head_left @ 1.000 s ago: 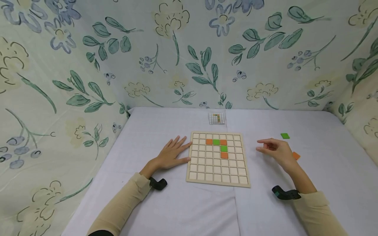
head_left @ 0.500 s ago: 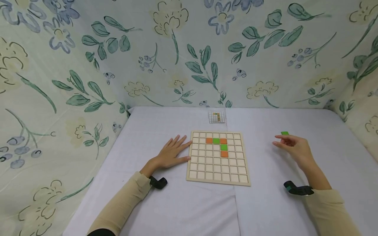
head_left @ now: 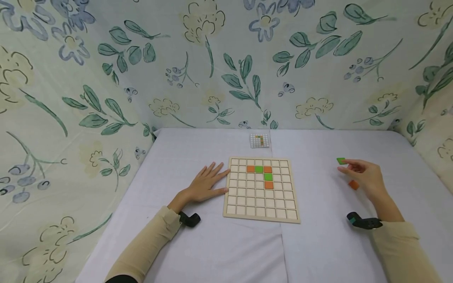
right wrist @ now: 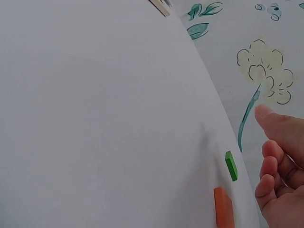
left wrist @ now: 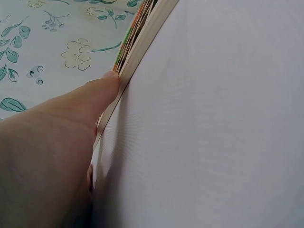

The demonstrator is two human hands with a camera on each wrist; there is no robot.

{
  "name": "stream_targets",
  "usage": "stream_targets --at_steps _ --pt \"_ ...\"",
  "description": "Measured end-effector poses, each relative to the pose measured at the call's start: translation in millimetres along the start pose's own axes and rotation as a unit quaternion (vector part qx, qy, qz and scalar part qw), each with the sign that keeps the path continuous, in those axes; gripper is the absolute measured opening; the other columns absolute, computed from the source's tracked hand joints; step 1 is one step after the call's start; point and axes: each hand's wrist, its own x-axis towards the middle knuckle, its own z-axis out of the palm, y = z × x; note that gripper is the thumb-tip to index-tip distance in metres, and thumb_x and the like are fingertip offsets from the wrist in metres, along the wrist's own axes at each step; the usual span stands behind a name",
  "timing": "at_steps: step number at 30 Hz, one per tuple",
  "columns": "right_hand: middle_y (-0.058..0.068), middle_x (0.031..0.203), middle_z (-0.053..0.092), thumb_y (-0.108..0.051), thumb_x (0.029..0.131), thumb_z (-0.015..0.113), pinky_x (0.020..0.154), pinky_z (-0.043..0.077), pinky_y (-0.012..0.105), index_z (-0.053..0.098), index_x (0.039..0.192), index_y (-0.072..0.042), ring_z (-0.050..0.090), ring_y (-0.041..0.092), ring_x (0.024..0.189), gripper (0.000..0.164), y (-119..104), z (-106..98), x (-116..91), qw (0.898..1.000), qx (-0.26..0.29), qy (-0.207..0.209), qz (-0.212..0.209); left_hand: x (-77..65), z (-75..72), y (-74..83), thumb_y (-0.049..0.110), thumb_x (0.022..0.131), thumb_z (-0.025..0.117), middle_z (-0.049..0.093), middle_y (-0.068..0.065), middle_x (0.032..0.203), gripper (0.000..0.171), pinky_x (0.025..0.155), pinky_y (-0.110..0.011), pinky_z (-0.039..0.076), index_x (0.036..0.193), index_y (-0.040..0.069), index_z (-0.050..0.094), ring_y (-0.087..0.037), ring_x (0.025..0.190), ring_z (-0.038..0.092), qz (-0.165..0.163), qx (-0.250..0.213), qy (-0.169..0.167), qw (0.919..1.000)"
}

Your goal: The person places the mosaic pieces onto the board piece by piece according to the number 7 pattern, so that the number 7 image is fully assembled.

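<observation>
A wooden grid board (head_left: 260, 200) lies mid-table, with orange tiles (head_left: 269, 184) and green tiles (head_left: 268, 177) in some of its squares. My left hand (head_left: 203, 186) rests on the cloth with fingers spread. Its thumb and a fingertip touch the board's left edge; in the left wrist view the thumb (left wrist: 102, 92) presses against that side. Above the cloth on the right hovers my right hand (head_left: 366, 177), thumb and forefinger apart with nothing between them. Near its fingertips lies a loose green tile (head_left: 340, 161). A loose orange tile (head_left: 353, 184) lies below the hand, partly hidden.
Behind the board, a small card (head_left: 259, 140) printed with a coloured grid lies on the white cloth (head_left: 198, 247). Floral fabric (head_left: 226, 78) hangs at the back and sides of the table.
My right hand has moved right, away from the board, to beside the loose green tile. The left hand and board stay put.
</observation>
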Motion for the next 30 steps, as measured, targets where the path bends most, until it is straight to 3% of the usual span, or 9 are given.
stream_targets --at_steps 7,15,24,30 --pt "-0.002 0.090 0.055 -0.041 0.090 0.074 0.054 0.044 0.018 0.062 0.131 0.003 0.045 0.013 0.082 0.061 7.8 -5.9 9.6 1.000 -0.007 -0.003 0.027 -0.2 -0.5 0.1 0.065 0.099 0.041 0.003 -0.004 0.167 0.076 0.119 -0.050 -0.004 0.161 0.029 0.018 -0.031 0.152 -0.005 -0.002 0.000 -0.002 1.0000" --pt "0.007 0.100 0.053 -0.046 0.090 0.072 0.059 0.044 0.017 0.060 0.135 -0.001 0.043 0.019 0.087 0.065 18.6 -8.3 25.3 0.996 -0.009 -0.018 0.089 0.1 0.2 -0.2 0.066 0.099 0.040 0.003 -0.004 0.167 0.076 0.119 -0.051 -0.003 0.161 0.030 0.017 -0.031 0.152 -0.005 0.000 -0.002 -0.002 1.0000" --pt "-0.006 0.092 0.054 -0.034 0.093 0.072 0.061 0.042 0.019 0.054 0.139 0.003 0.044 0.014 0.083 0.062 24.0 -10.8 35.3 0.996 0.013 -0.037 0.079 1.5 3.8 -2.7 0.069 0.098 0.038 0.002 -0.001 0.167 0.076 0.119 -0.049 -0.005 0.161 0.033 0.016 -0.028 0.152 -0.007 -0.004 -0.001 0.000 1.0000" --pt "-0.004 0.094 0.055 -0.033 0.093 0.073 0.063 0.042 0.020 0.051 0.142 0.002 0.043 0.017 0.086 0.065 27.8 -13.5 46.1 0.995 -0.009 -0.068 0.074 1.1 2.8 -1.8 0.068 0.098 0.039 0.001 -0.001 0.167 0.075 0.119 -0.048 -0.006 0.160 0.034 0.016 -0.027 0.152 -0.008 -0.007 -0.001 -0.003 1.0000"
